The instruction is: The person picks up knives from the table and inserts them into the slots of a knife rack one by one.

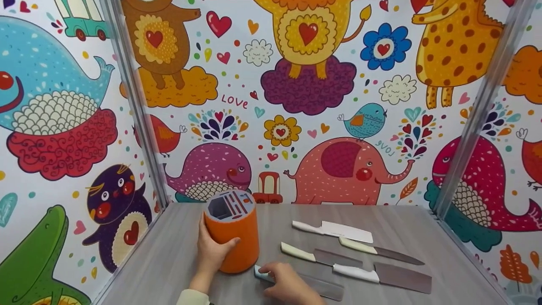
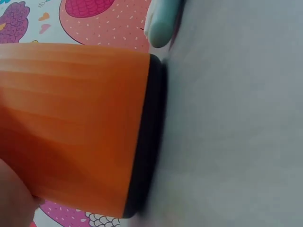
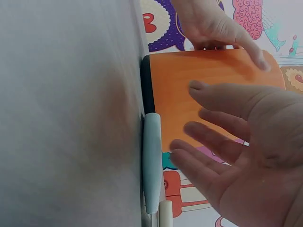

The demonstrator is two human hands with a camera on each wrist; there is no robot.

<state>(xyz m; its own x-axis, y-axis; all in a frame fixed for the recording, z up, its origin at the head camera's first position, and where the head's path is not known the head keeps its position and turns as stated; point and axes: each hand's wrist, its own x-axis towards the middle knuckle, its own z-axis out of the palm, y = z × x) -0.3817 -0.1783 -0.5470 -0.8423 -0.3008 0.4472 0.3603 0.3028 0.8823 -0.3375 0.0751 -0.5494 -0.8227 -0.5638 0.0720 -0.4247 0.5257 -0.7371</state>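
Knife block, one: orange (image 1: 241,243), round-sided, with a black base and a grey top divided into one wide opening at the left and several narrow slots at the right; stands upright on the desk (image 1: 161,258), left of most of the knives. Knives, five, all lying flat on the desk: one light-blue-handled knife (image 1: 324,286), nearest the block, its handle end just beside the base and its broad grey blade pointing right; two white-handled cleavers, one pale-bladed (image 1: 348,231) at the back, one dark-bladed (image 1: 400,277) at the front right; two cream-handled knives, one broad-bladed (image 1: 332,258) in the middle, one with a tapering blade (image 1: 391,253) at the right. Hands, two: the left hand (image 1: 214,250) grasps the side of the block, thumb across its front; the right hand (image 1: 292,284) is released, fingers spread and loosely bent, above the light-blue handle and apart from it. Sleeve, one, pale (image 1: 193,297), at the left wrist. Metal posts, two: one left (image 1: 139,106), one right (image 1: 470,110), between cartoon-printed walls (image 1: 305,127).
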